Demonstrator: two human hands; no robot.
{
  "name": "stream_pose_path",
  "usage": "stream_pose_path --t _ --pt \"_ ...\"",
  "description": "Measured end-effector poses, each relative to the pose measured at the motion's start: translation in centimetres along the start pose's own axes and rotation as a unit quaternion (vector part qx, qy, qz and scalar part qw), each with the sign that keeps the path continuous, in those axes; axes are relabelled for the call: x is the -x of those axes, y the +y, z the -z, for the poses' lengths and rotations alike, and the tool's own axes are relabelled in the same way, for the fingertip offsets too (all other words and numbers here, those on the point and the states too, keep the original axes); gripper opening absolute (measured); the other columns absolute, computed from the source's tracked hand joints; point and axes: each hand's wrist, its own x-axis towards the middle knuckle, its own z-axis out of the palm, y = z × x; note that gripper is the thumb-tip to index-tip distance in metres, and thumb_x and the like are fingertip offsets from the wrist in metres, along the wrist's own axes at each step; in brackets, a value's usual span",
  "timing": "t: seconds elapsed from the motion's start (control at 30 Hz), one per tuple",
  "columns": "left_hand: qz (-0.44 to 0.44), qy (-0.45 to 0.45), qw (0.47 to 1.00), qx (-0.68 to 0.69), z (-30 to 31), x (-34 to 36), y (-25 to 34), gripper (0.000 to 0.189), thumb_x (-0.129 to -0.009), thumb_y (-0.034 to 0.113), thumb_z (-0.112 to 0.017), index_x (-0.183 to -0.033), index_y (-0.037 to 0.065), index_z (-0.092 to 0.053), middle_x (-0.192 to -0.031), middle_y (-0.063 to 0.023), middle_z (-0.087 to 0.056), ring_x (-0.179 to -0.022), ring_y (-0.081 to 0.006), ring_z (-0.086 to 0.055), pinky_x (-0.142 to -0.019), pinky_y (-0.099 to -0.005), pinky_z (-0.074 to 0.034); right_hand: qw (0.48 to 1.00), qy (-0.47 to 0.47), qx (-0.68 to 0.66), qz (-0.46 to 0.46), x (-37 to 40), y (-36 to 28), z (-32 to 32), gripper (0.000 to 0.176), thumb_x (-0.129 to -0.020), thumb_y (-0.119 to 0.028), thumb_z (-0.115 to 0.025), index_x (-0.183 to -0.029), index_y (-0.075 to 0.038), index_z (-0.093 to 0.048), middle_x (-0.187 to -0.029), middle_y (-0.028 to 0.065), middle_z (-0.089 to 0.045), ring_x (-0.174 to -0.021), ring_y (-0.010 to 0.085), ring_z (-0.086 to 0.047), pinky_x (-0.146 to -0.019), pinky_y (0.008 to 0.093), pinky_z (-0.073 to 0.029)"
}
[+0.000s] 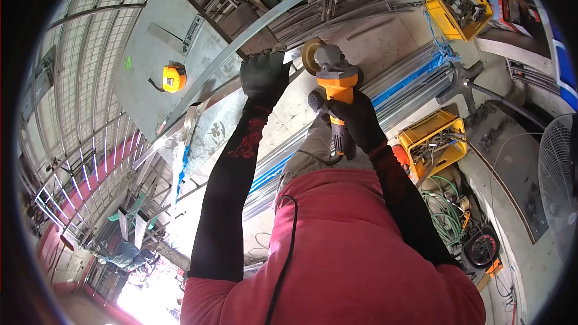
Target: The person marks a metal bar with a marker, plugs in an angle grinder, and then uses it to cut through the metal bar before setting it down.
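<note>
An orange and grey angle grinder (338,81) is in my right hand (359,121), whose black-gloved fingers wrap round its body. The grinder's round disc (312,56) faces left, close to the end of a metal piece. My left hand (264,76), also in a black glove, is closed on that metal piece near a long curved metal bar (244,37). Its fingers point away from me. On the grey metal sheet (141,42) to the left lies an orange tape measure (174,78).
Yellow crates (459,9) (433,142) of metal parts stand on the right, near a fan (560,171) and a green hose (444,210). Long metal tubes (397,93) run diagonally under the grinder. Metal grilles (81,42) fill the left side.
</note>
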Motion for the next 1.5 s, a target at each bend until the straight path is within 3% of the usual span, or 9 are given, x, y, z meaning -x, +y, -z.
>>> stream_pose_path --t 0.17,0.43,0.63,0.83,0.9,1.1,1.17,1.3,1.5 --pt "0.003 0.001 1.000 0.023 -0.7 0.4 -0.5 0.048 -0.079 0.029 -0.087 -0.124 0.017 -0.074 -0.097 -0.0073 -0.074 -0.086 -0.0316 -0.071 -0.078 -0.0492 -0.053 1.000 0.019 0.002 0.007 1.2 0.6 0.0 0.033 -0.100 -0.012 -0.073 -0.129 0.000 -0.064 -0.105 0.0076 -0.075 -0.088 0.0179 -0.078 -0.080 0.0336 -0.065" --pt "0.019 -0.027 0.999 0.011 -0.7 0.6 -0.4 0.046 -0.080 0.030 -0.086 -0.124 0.018 -0.074 -0.099 -0.0078 -0.074 -0.090 -0.0320 -0.071 -0.082 -0.0487 -0.053 0.999 -0.025 -0.018 0.014 -0.1 0.1 -0.1 0.030 -0.098 -0.008 -0.073 -0.126 -0.002 -0.064 -0.109 0.0053 -0.072 -0.096 0.0149 -0.074 -0.086 0.0332 -0.065" --pt "0.022 -0.028 0.999 0.017 -0.6 0.5 -0.4 0.045 -0.082 0.031 -0.086 -0.123 0.018 -0.074 -0.100 -0.0078 -0.074 -0.092 -0.0322 -0.071 -0.083 -0.0490 -0.053 1.000 0.028 0.000 0.012 0.8 0.6 0.3 0.029 -0.100 -0.017 -0.073 -0.124 0.000 -0.066 -0.102 0.0078 -0.075 -0.085 0.0197 -0.079 -0.077 0.0341 -0.065" --pt "0.012 0.000 1.000 0.026 -0.9 0.7 -0.6 0.045 -0.082 0.032 -0.087 -0.123 0.018 -0.074 -0.100 -0.0073 -0.073 -0.091 -0.0319 -0.070 -0.082 -0.0489 -0.053 1.000 -0.020 0.002 -0.005 -0.5 0.0 0.8 0.033 -0.098 -0.011 -0.075 -0.128 0.000 -0.065 -0.107 0.0056 -0.074 -0.096 0.0157 -0.075 -0.084 0.0341 -0.065" --pt "0.013 0.005 1.000 0.026 -0.9 0.6 -0.6 0.045 -0.081 0.032 -0.087 -0.123 0.018 -0.074 -0.100 -0.0071 -0.073 -0.091 -0.0320 -0.070 -0.082 -0.0489 -0.053 0.996 0.028 0.080 0.027 -0.8 1.4 2.1 0.031 -0.100 -0.015 -0.075 -0.125 0.000 -0.066 -0.105 0.0063 -0.075 -0.093 0.0158 -0.076 -0.083 0.0344 -0.065" --pt "0.014 0.006 1.000 0.027 -1.0 0.8 -0.6 0.046 -0.081 0.032 -0.087 -0.122 0.018 -0.075 -0.099 -0.0076 -0.073 -0.090 -0.0322 -0.070 -0.082 -0.0490 -0.053 0.998 0.051 0.027 -0.007 0.8 1.2 3.8 0.027 -0.102 -0.021 -0.074 -0.118 0.000 -0.071 -0.099 0.0063 -0.076 -0.086 0.0160 -0.077 -0.081 0.0323 -0.063" --pt "0.003 0.032 0.999 0.037 -0.9 0.7 -0.6 0.044 -0.081 0.031 -0.087 -0.121 0.017 -0.075 -0.098 -0.0081 -0.073 -0.089 -0.0327 -0.070 -0.082 -0.0495 -0.053 0.993 0.054 0.092 0.057 0.7 1.3 4.0 0.026 -0.101 -0.020 -0.075 -0.118 -0.001 -0.071 -0.100 0.0065 -0.076 -0.086 0.0162 -0.077 -0.080 0.0330 -0.064" --pt "0.016 0.000 0.999 0.028 -0.5 0.5 -0.3 0.042 -0.081 0.030 -0.087 -0.119 0.017 -0.075 -0.099 -0.0086 -0.074 -0.090 -0.0333 -0.070 -0.083 -0.0501 -0.053 0.995 0.040 0.069 0.067 0.0 1.8 3.6 0.026 -0.101 -0.018 -0.075 -0.120 -0.001 -0.070 -0.101 0.0070 -0.076 -0.088 0.0167 -0.077 -0.079 0.0335 -0.064" --pt "0.012 0.010 0.999 0.035 -0.4 0.5 -0.3 0.039 -0.081 0.030 -0.086 -0.116 0.017 -0.076 -0.100 -0.0088 -0.075 -0.090 -0.0331 -0.071 -0.084 -0.0506 -0.052 1.000 0.009 0.015 0.008 -0.4 1.4 2.2 0.030 -0.100 -0.021 -0.073 -0.122 -0.002 -0.068 -0.102 0.0063 -0.075 -0.092 0.0176 -0.076 -0.081 0.0342 -0.064"
